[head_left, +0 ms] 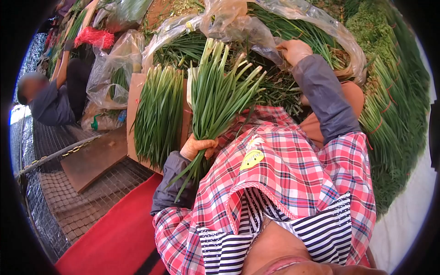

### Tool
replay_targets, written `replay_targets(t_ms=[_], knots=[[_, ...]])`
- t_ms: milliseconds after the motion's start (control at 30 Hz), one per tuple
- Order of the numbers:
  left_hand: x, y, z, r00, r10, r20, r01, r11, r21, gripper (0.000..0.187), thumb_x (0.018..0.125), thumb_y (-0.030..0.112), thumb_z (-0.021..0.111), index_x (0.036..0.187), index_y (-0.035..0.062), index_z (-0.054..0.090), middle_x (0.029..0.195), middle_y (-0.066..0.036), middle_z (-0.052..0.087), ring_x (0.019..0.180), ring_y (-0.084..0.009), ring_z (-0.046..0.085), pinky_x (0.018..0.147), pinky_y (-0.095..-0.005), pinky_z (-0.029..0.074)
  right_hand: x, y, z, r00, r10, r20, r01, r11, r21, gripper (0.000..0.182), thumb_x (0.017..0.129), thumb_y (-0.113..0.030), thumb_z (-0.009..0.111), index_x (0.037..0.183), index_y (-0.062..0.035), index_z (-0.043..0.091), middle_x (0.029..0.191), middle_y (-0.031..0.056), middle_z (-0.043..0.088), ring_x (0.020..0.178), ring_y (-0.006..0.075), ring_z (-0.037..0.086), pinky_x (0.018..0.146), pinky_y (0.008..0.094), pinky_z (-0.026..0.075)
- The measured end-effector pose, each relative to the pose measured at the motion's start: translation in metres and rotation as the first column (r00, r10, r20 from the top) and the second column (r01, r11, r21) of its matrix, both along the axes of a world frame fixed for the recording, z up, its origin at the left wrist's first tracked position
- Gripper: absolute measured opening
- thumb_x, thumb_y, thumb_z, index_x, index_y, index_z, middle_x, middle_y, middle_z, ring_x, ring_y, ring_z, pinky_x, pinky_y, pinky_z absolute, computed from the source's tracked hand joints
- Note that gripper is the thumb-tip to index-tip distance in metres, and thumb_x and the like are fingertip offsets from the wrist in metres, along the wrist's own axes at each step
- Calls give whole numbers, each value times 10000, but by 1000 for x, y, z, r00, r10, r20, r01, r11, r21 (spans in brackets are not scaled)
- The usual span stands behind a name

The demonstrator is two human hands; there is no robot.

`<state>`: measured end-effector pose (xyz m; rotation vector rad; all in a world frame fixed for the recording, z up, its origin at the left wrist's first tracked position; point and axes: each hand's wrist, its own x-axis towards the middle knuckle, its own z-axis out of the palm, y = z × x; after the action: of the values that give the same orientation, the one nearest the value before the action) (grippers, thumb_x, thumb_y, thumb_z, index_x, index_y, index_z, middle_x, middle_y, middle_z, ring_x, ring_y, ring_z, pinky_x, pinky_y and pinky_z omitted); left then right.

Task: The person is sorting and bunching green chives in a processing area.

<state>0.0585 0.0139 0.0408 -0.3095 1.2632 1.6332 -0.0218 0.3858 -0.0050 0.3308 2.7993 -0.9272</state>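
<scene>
A bunch of long green stalks (213, 96) with pale ends fanned upward is held low down by my left hand (198, 147), whose fingers are wrapped round it. My right hand (294, 51) is at the edge of a clear plastic sheet (259, 34), its fingers closed on the plastic. Under and behind that sheet lie more green stalks (298, 34) and loose cut leaves. Left of the held bunch, a neat row of stalks (159, 114) rests on a brown board (135, 101).
Tied bundles (385, 110) are heaped along the right side. Another person (55, 101) sits at the far left near red ties (95, 38) and a plastic bag (110, 73). A brown panel (94, 158) lies on netting (78, 206), beside a red cloth (114, 224).
</scene>
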Motion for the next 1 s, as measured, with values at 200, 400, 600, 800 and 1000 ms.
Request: replay_targets(t_ms=[200, 400, 600, 800, 1000], knots=[[-1, -4, -18, 999, -9, 34, 6, 997, 82, 264, 686, 42, 645, 916, -20, 531, 672, -106, 553, 410, -144, 465, 392, -248, 373, 4, -80, 16, 901, 241, 361, -100, 924, -368, 398, 739, -377, 656, 979, -61, 644, 757, 78, 635, 602, 147, 563, 633, 296, 456], [3, -6, -17, 998, 30, 53, -33, 997, 75, 258, 700, -21, 614, 947, -26, 537, 723, -133, 577, 441, -154, 495, 404, -243, 394, -2, -87, -60, 995, 71, 70, -29, 880, -474, 274, 739, -212, 624, 896, 12, 633, 698, 92, 605, 614, 155, 570, 579, 284, 454], [3, -5, -14, 1000, -13, -3, 13, 999, -49, 267, 695, -13, 640, 946, -29, 549, 735, -130, 592, 451, -158, 510, 406, -248, 396, -18, 18, -34, 954, -2, 300, -100, 940, 325, 277, 802, -249, 551, 977, -50, 633, 836, 122, 629, 827, 209, 610, 701, 294, 479], [5, 9, -4, 991, -73, -110, 54, 985, -164, 188, 711, 15, 649, 879, -17, 572, 698, -95, 580, 448, -135, 483, 424, -249, 376, -15, -28, 27, 997, 74, 14, -58, 874, -482, 309, 833, -300, 566, 1009, -52, 623, 768, 83, 624, 634, 116, 571, 563, 244, 453], [15, 11, -12, 974, -43, -224, -4, 979, -206, 279, 709, 15, 668, 974, 4, 582, 793, -50, 606, 606, -118, 543, 532, -247, 421, -14, -97, 20, 951, 81, 298, 222, 492, -842, 370, 786, -305, 657, 996, -6, 599, 622, 24, 549, 432, 66, 414, 401, 204, 355]])
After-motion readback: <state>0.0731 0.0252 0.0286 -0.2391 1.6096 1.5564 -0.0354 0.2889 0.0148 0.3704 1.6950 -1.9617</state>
